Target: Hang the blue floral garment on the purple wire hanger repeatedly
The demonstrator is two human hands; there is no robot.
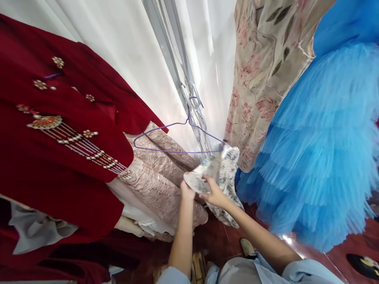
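Note:
A white garment with a blue floral print (228, 169) hangs by one end from a purple wire hanger (177, 150). The hanger's hook is up at a grey metal pole; its left side is bare. My left hand (187, 190) is closed on the left edge of the garment, its fingers partly hidden behind the cloth. Just right of it, my right hand (213, 193) has thumb and fingers apart at the garment's pale inner side. Whether the right fingers pinch any cloth is not clear. The garment's lower part drapes down behind my right forearm.
A red velvet jacket with beaded ornaments (97, 102) and a pink brocade skirt (160, 177) hang at left. To the right are a beige floral garment (248, 90) and a blue tiered tulle dress (319, 138). White curtains (118, 43) cover the back. A shoe (363, 265) stands on the red floor.

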